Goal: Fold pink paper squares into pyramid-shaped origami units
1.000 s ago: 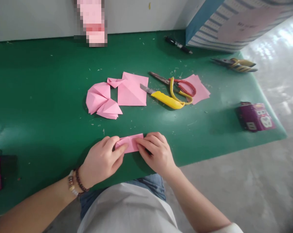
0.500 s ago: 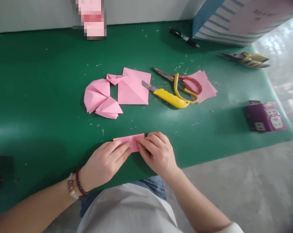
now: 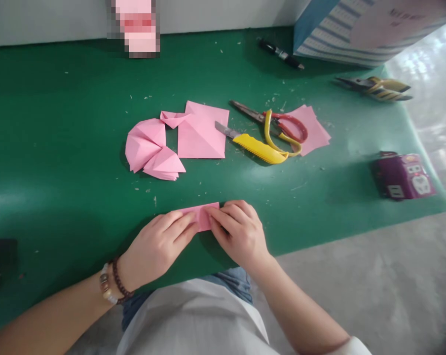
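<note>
A folded strip of pink paper (image 3: 204, 218) lies at the near edge of the green table, under my fingers. My left hand (image 3: 164, 241) presses on its left part with the fingers together, covering that end. At the other end my right hand (image 3: 241, 231) pinches the paper between thumb and fingertips. Beyond them are a fan of folded pink pieces (image 3: 147, 143), a creased pink square (image 3: 204, 133) and a small folded pink piece (image 3: 171, 118). Scissors (image 3: 252, 111) with red and yellow handles and a yellow-handled knife (image 3: 260, 148) lie to their right.
A stack of pink paper (image 3: 315, 130) is partly under the scissors' handles. Farther right are pliers (image 3: 374, 88) and a purple box (image 3: 404, 175). A pen (image 3: 280, 53) lies near a striped box (image 3: 341, 34) at the back. Paper scraps dot the green table (image 3: 78, 123).
My left hand has slid slightly left along the paper strip and covers more of its left end. My right hand stays almost still. The camera view has shifted a little.
</note>
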Demonstrator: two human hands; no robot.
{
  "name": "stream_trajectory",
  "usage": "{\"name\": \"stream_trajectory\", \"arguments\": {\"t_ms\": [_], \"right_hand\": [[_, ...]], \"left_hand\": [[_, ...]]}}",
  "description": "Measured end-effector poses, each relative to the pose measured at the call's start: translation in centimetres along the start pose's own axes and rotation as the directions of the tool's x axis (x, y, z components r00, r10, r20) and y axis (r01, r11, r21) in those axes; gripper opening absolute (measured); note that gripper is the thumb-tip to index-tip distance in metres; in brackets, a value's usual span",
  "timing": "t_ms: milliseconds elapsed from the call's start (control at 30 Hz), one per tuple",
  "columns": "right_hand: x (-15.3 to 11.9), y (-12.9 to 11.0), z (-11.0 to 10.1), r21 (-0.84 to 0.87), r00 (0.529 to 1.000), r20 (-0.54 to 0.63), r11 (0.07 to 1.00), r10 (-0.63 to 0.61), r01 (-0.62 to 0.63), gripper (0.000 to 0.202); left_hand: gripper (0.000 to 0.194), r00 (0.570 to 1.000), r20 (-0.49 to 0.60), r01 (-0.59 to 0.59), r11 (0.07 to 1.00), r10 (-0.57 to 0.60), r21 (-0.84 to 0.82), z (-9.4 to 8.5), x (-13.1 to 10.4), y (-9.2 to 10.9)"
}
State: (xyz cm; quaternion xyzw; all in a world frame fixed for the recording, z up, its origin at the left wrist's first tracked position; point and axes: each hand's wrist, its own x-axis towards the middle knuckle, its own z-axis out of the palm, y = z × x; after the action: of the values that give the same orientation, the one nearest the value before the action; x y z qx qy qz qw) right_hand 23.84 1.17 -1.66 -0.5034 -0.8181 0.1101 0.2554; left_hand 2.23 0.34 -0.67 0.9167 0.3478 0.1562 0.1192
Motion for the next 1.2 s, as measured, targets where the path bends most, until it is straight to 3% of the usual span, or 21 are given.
{"name": "stream_trajectory", "arguments": {"t_ms": [400,600,633,733,833,967,1200], "right_hand": [[0.0,0.1,0.2,0.015,1.000,0.011,1.000,0.027,-0.027,0.016],[-1.2,-1.3,-2.3,0.096,0.986,-0.106,0.988,0.130,-0.120,0.019],[-1.7,-2.0,-2.7,0.162,0.983,-0.079,0.975,0.165,-0.151,0.017],[-3.3,-4.5,-2.9,0.402,0.960,0.187,0.876,0.208,-0.268,0.013],[-4.4,-6.3,-2.0,0.503,0.901,0.385,0.773,0.201,-0.387,0.017],[-4.8,-6.9,-1.0,0.549,0.866,0.452,0.700,0.212,-0.458,0.025],[-4.8,-7.4,-1.2,0.572,0.815,0.515,0.602,0.265,-0.557,0.032]], "left_hand": [[0.035,0.998,0.028,0.068,0.988,-0.065,-0.141,-0.5,0.5,-0.3],[0.029,0.998,0.036,0.057,0.989,-0.053,-0.139,-0.5,0.5,-0.4],[0.028,0.998,0.043,0.053,0.989,-0.048,-0.137,-0.5,0.5,-0.5],[0.029,0.997,0.053,0.057,0.986,-0.049,-0.158,-0.5,0.4,-0.5],[0.031,0.997,0.036,0.073,0.980,-0.067,-0.188,-0.4,0.4,-0.6],[0.032,0.997,0.035,0.076,0.976,-0.070,-0.206,-0.5,0.5,-0.6],[0.030,0.998,0.048,0.058,0.982,-0.050,-0.179,-0.4,0.4,-0.7]]}}
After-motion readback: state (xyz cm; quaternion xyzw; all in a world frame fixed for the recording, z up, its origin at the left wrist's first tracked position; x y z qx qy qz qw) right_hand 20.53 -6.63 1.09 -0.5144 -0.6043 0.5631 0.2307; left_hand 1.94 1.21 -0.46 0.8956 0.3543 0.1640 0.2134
